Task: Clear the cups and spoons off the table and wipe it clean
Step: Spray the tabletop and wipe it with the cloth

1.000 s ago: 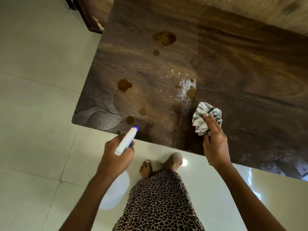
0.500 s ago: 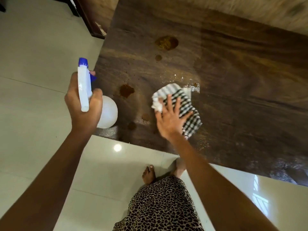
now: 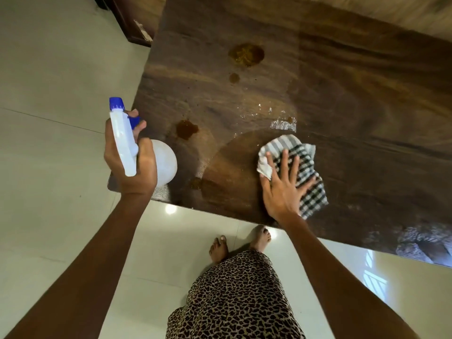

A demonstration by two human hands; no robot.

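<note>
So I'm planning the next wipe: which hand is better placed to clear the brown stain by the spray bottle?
Probably right. The right hand presses the checked cloth flat on the wooden table, with the brown stain to its left. The left hand is nearer but grips the spray bottle.

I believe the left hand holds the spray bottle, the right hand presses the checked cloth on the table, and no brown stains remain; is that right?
Not quite: the head view shows brown stains on the table: a large stain and a smaller stain near the spray bottle. The left hand and right hand are as you say.
</note>
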